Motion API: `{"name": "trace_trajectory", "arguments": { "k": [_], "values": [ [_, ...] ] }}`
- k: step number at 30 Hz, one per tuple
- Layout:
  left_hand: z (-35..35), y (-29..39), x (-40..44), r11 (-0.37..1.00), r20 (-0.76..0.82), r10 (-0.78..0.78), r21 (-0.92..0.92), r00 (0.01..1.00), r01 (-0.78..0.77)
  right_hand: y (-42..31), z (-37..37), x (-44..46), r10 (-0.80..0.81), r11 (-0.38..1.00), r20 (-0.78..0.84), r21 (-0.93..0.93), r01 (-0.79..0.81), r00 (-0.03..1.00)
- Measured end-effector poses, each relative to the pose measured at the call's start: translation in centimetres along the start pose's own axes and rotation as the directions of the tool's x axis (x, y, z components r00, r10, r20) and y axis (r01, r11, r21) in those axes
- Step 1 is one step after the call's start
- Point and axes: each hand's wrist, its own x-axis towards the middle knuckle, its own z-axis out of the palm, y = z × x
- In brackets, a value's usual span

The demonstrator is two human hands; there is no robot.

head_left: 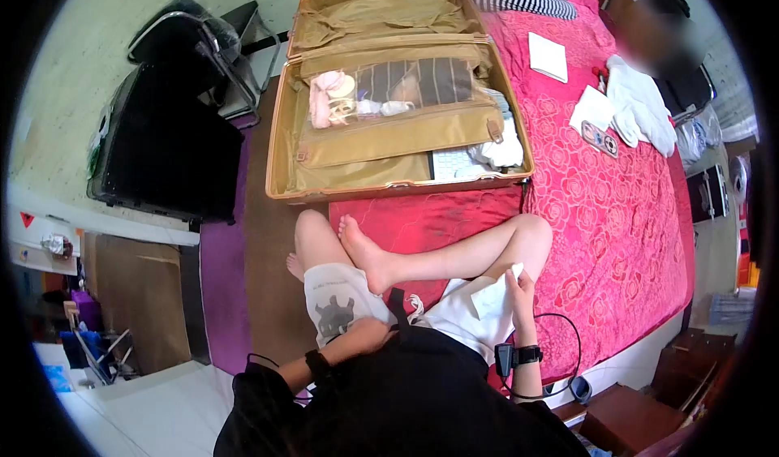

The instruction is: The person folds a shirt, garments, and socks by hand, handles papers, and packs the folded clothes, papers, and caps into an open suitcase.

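Gripping a white sheet (489, 297) in the right hand (522, 289), pinching its edge between thumb and fingers above the white shorts (458, 315), close to the right thigh; leaving unclear whether it is paper or thin cloth, and partly hiding the fingertips behind it. Resting the left hand (369, 335) low at the lap, near a black strap (398, 307), showing mostly its back and tucking the fingers out of sight, so not letting its grip be told. Wearing dark bands on both wrists, with a small black device (504, 360) beside the right one and a thin cable (578, 343) looping out from it, its far end getting lost near the black top (389, 400). Sitting with bare legs bent, laying the right foot (361, 254) near the left knee and mostly hiding the other foot behind that knee. Facing an open suitcase (398, 188) just beyond the feet, seeing through its clear cover a pink item (320, 104) and dark striped cloth (442, 81), but only part of a white keyboard-like thing (456, 165) below the flap, next to bundled white cloth (507, 150). Having on the right a pink rose-patterned bed (600, 238), bearing white papers (548, 57), a patterned handheld object (600, 139) hard to identify and a white garment (637, 104), with a blurred patch beyond. Showing at the left a large black case (162, 149), its details sinking into darkness.
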Motion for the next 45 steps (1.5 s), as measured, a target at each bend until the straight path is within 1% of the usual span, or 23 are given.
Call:
{"name": "trace_trajectory", "arguments": {
  "k": [1,4,7,11,13,16,19,22,25,28,29,31,34,37,38,40,41,43,45],
  "values": [
    [0.9,-0.8,0.4,0.999,0.009,0.041,0.002,0.999,-0.041,0.1,-0.1,0.0,-0.005,1.0,-0.011,0.014,0.005,1.0],
    [0.1,-0.3,-0.2,1.0,0.009,0.001,0.004,1.0,-0.001,0.5,-0.1,0.1,-0.022,0.999,-0.043,0.029,0.023,0.999],
    [2.0,-1.0,0.5,0.993,-0.01,0.033,0.113,0.999,-0.032,1.3,-0.3,0.2,-0.043,0.999,-0.072,-0.015,0.042,0.996],
    [4.7,-2.7,1.3,0.97,-0.182,0.195,0.182,0.964,-0.162,1.5,-0.3,0.8,-0.05,0.998,-0.057,-0.034,0.048,0.997],
    [3.4,-2.3,0.6,0.956,-0.287,0.268,0.193,0.919,-0.219,1.3,0.2,0.9,-0.068,0.997,-0.083,-0.035,0.066,0.994],
    [3.3,-2.6,0.8,0.936,-0.206,0.299,0.253,0.932,-0.244,0.6,0.4,0.7,-0.083,0.997,-0.078,-0.001,0.083,0.993],
    [2.7,-2.2,0.8,0.956,-0.102,0.212,0.228,0.972,-0.185,0.9,0.3,0.6,-0.082,0.996,-0.094,0.007,0.083,0.992],
    [1.1,-1.4,0.9,0.982,0.035,0.131,0.132,0.991,-0.135,0.9,0.3,0.6,-0.088,0.996,-0.088,0.001,0.089,0.992],
    [1.0,-1.1,1.3,0.991,-0.013,0.133,-0.002,0.991,-0.133,0.7,0.2,0.5,-0.055,0.998,-0.07,-0.015,0.054,0.996],
    [1.3,-1.1,1.3,0.995,-0.024,0.082,-0.055,0.996,-0.083,1.5,-0.2,0.8,-0.081,0.996,-0.086,-0.031,0.078,0.993],
    [1.3,-1.1,1.3,0.995,-0.033,0.081,-0.049,0.996,-0.082,2.1,-0.4,1.0,-0.104,0.995,-0.07,-0.007,0.104,0.992],
    [0.5,-0.5,0.5,0.996,-0.05,0.075,-0.036,0.996,-0.077,1.9,-0.3,0.8,-0.085,0.996,-0.086,-0.002,0.085,0.993],
    [-0.1,0.2,-0.1,0.998,0.095,-0.01,0.056,0.995,0.004,1.8,0.2,1.0,-0.088,0.996,-0.108,0.012,0.089,0.99],
    [3.0,-2.0,1.1,0.985,-0.045,0.152,0.084,0.987,-0.148,2.5,0.3,1.6,-0.105,0.994,-0.115,-0.003,0.105,0.988],
    [4.1,-2.8,1.5,0.971,-0.152,0.232,0.092,0.961,-0.22,2.9,0.2,1.7,-0.109,0.994,-0.116,-0.015,0.108,0.987],
    [5.0,-3.3,1.9,0.925,-0.358,0.38,0.125,0.853,-0.359,3.0,0.2,1.8,-0.114,0.993,-0.126,0.016,0.117,0.985],
    [5.5,-3.5,2.2,0.931,-0.307,0.365,0.146,0.879,-0.335,3.1,0.2,1.7,-0.117,0.992,-0.131,0.032,0.122,0.984],
    [4.2,-3.0,2.3,0.937,-0.208,0.327,0.201,0.922,-0.287,2.9,0.1,1.6,-0.119,0.992,-0.133,0.017,0.122,0.984],
    [1.9,-1.6,2.0,0.962,-0.043,0.221,0.172,0.974,-0.21,2.4,0.2,1.4,-0.126,0.992,-0.14,-0.012,0.126,0.982]
  ]
}}
